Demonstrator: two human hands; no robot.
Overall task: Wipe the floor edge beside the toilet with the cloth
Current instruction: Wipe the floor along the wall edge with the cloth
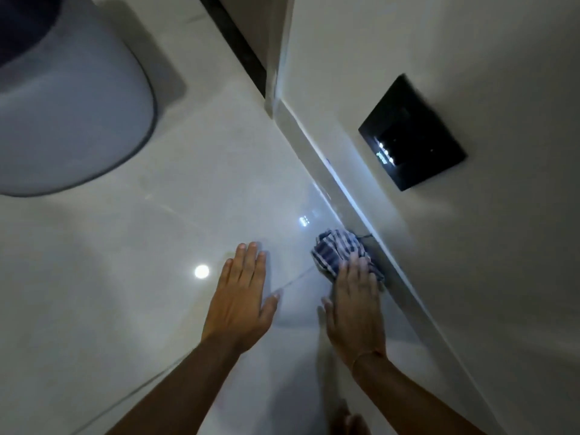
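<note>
Landmark: we take the pale skirting strip along the foot of the wall as our reference.
Cloth: we see the crumpled blue-and-white checked cloth lying on the glossy pale tiled floor, its far side touching the skirting strip.
Right hand: our right hand lies flat with fingers laid over the near part of the cloth, pressing it down just beside the skirting strip; the thumb is spread away from it, on the floor.
Left hand: our left hand rests palm down on the bare floor, fingers together and thumb out, holding nothing, farther from the skirting strip than the cloth.
Toilet: the white rounded toilet stands well apart from the skirting strip, across the open floor.
Wall plate: a black square switch plate with small lit dots sits on the wall above the skirting strip.
</note>
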